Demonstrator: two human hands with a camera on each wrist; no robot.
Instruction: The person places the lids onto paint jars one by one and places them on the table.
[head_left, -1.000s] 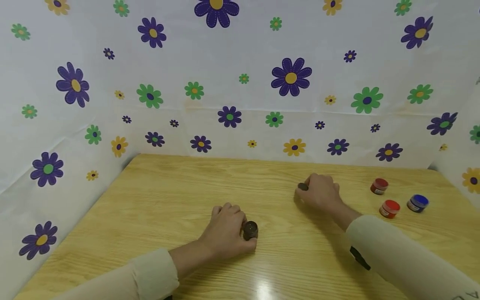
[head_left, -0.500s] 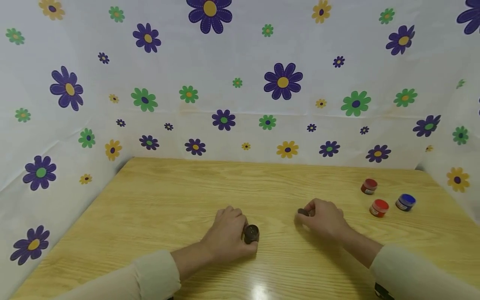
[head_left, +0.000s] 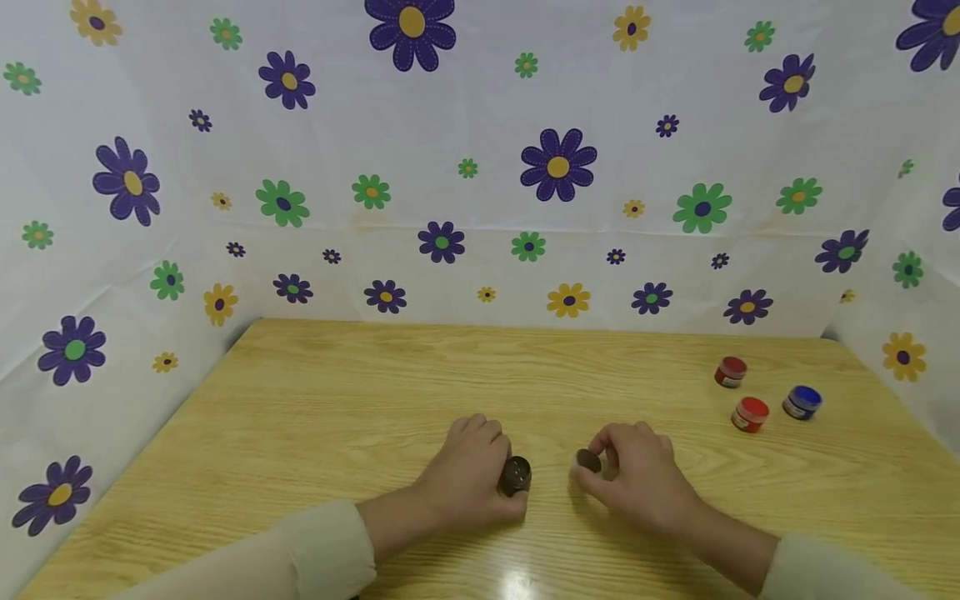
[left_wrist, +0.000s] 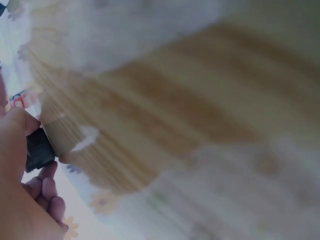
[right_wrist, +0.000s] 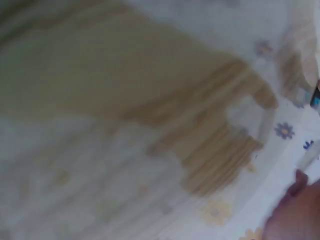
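While our left hand (head_left: 468, 471) grips the jar (head_left: 515, 476), our right hand (head_left: 637, 475) pinches its lid (head_left: 588, 461). Both seem light, rigid; we'd hold their sides.

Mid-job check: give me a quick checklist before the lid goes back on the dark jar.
1. Left hand grips the dark jar on the table: ok.
2. Right hand pinches the dark lid: ok.
3. Lid apart from jar, gap between them free: ok.
4. Lid level with the jar mouth: cannot tell.
5. Dark red jar, red jar and blue jar stand capped, away from both hands: ok.
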